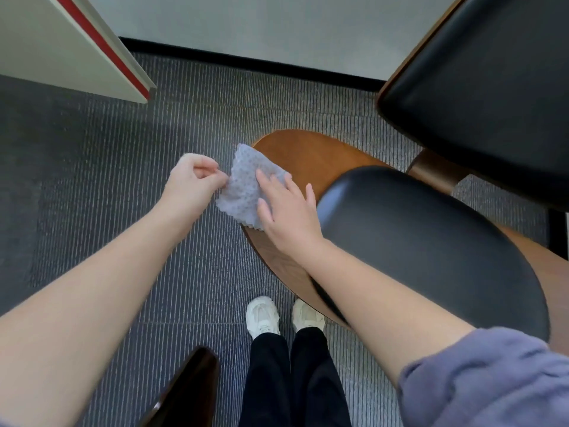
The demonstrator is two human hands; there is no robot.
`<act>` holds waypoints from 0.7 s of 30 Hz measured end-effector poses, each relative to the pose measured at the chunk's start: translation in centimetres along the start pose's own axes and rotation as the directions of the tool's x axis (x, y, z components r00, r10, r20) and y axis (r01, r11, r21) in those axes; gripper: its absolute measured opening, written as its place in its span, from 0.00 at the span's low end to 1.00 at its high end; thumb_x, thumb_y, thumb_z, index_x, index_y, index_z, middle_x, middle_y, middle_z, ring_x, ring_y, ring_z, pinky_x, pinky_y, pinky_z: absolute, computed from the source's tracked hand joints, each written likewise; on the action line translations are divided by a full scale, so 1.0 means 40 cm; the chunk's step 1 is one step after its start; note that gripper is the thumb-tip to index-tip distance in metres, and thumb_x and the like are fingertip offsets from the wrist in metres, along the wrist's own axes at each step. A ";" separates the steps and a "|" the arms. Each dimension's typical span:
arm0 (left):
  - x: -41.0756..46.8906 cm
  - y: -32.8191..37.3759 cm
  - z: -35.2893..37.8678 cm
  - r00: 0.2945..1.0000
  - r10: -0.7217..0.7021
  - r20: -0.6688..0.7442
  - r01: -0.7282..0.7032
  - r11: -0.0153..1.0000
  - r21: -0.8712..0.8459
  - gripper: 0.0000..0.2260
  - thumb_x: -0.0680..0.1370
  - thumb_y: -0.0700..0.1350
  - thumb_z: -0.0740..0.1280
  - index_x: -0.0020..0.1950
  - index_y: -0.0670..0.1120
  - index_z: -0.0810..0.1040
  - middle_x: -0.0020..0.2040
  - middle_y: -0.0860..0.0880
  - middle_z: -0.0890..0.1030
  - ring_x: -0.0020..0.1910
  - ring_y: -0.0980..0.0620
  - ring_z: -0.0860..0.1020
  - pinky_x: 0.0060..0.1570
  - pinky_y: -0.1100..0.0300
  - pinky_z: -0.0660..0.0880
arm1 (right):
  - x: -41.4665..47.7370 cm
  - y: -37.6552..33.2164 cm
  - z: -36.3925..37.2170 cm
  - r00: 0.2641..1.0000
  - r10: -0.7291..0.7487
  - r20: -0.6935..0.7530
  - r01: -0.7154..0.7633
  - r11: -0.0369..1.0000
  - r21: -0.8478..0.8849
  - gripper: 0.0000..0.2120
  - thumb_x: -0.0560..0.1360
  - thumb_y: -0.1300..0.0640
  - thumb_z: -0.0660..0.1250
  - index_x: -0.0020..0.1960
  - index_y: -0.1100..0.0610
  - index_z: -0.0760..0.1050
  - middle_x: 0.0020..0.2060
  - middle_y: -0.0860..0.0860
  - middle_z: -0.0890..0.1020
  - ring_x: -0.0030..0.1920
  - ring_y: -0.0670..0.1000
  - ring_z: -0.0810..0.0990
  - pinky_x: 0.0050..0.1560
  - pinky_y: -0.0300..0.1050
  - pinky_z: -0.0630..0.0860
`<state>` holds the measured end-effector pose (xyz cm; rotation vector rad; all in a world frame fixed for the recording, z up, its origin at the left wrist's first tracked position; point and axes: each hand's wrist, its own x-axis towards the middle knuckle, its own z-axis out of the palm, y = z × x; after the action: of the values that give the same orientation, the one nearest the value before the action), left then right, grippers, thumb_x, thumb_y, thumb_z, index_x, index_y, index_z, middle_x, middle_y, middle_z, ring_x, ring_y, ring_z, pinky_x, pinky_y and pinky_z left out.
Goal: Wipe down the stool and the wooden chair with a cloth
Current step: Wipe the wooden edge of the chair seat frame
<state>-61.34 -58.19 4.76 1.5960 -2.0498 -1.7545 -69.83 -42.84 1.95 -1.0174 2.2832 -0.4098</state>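
Observation:
A wooden chair with a brown curved back and a black padded seat stands right of centre. A light grey textured cloth lies over the left edge of its wooden back. My right hand rests flat on the cloth, fingers spread, pressing it against the wood. My left hand pinches the cloth's left edge between thumb and fingers. No stool is clearly identifiable; a dark rounded wooden piece pokes in at the bottom left.
A second chair with a black cushion fills the upper right. A white panel with a red stripe hangs at the upper left. Grey ribbed carpet covers the floor. My white shoes stand just below the chair.

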 end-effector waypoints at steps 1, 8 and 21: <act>0.000 0.007 -0.003 1.000 0.012 -0.021 -0.012 1.000 -0.012 0.10 0.75 0.40 0.67 0.49 0.54 0.72 0.50 0.49 0.80 0.53 0.50 0.79 0.56 0.50 0.76 | 0.006 -0.006 0.005 0.999 0.041 0.014 -0.041 0.999 -0.022 0.25 0.83 0.49 0.48 0.79 0.50 0.51 0.77 0.51 0.59 0.78 0.54 0.48 0.75 0.64 0.43; 0.059 0.014 0.021 1.000 -0.017 0.007 0.017 1.000 0.012 0.10 0.81 0.39 0.57 0.57 0.47 0.75 0.56 0.49 0.79 0.54 0.53 0.78 0.56 0.50 0.77 | 0.058 -0.014 0.063 0.999 0.038 -0.011 -0.032 0.945 0.326 0.28 0.84 0.56 0.51 0.78 0.64 0.42 0.78 0.56 0.40 0.78 0.53 0.39 0.78 0.50 0.44; 0.204 0.064 0.120 0.968 -0.060 0.245 0.035 0.994 0.105 0.13 0.81 0.47 0.56 0.49 0.52 0.81 0.43 0.57 0.80 0.42 0.59 0.77 0.39 0.63 0.72 | 0.169 0.005 0.082 0.950 0.247 -0.190 -0.130 0.869 0.478 0.29 0.82 0.60 0.49 0.78 0.64 0.40 0.78 0.58 0.39 0.77 0.54 0.35 0.77 0.51 0.37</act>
<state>-69.72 -60.53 0.23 1.5316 -2.2570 -1.9903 -71.43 -47.90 -3.37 -0.5151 2.3041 -0.9866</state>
